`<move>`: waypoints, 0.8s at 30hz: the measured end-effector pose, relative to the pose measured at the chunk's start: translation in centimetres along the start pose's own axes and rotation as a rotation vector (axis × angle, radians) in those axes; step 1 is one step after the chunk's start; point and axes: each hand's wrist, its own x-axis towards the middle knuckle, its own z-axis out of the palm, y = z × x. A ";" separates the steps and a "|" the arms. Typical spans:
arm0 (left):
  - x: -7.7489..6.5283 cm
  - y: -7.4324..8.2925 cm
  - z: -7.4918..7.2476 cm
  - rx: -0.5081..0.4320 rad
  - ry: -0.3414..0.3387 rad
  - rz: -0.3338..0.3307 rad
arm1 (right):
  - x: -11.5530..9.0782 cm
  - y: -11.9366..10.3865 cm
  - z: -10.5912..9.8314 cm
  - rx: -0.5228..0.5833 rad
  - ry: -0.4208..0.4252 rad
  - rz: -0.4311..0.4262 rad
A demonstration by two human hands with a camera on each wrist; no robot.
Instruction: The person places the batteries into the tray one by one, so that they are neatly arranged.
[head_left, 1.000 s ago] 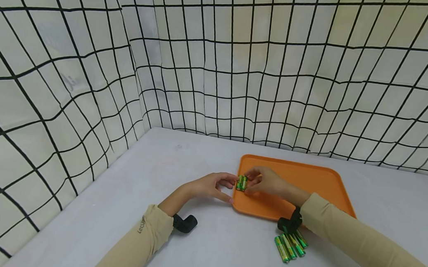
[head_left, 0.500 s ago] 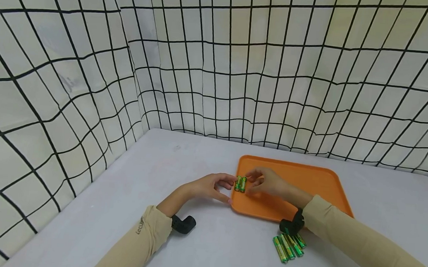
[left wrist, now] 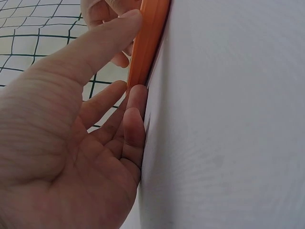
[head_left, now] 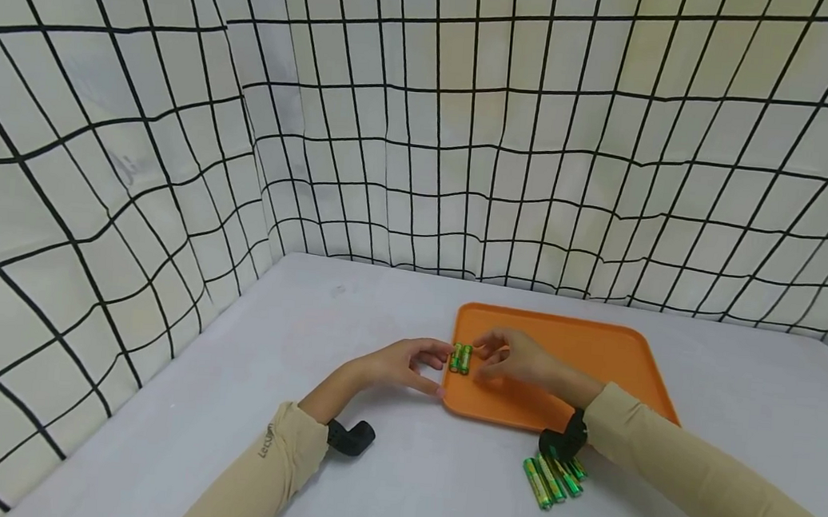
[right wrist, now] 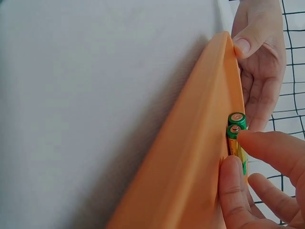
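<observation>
R hand (head_left: 518, 358): my thumb + fingers were apart, nothing pinched, just beside 2 batts (head_left: 465, 359).
L hand (head_left: 403, 363): fingers parted at L rim of tray (head_left: 581, 342).
2 batts: lay inside, L edge; prob. light, stiff, slick; mid-barrel pinch seemed best.
Other batts (head_left: 551, 480): sat nr tray.

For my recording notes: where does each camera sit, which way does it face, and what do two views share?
Head: on the head, facing forward and down at the orange tray and netting; both sleeves, left grip and right grip show.
Left wrist: on that wrist, facing the tray's edge; left palm nearest, right fingers at the top.
Right wrist: on that wrist, facing the tray and two batteries; right fingers nearest, left grip beyond.
Shared: both wrist views show tray, netting and both grips.
</observation>
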 end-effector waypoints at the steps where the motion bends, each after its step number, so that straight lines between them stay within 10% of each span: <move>1: 0.0 0.0 0.0 0.000 0.000 0.001 | -0.1 0.0 -0.1 0.000 0.002 0.000; 24: 0.1 -0.1 -0.1 0.011 -0.009 0.037 | -3.6 -1.0 -1.1 0.036 -0.031 -0.075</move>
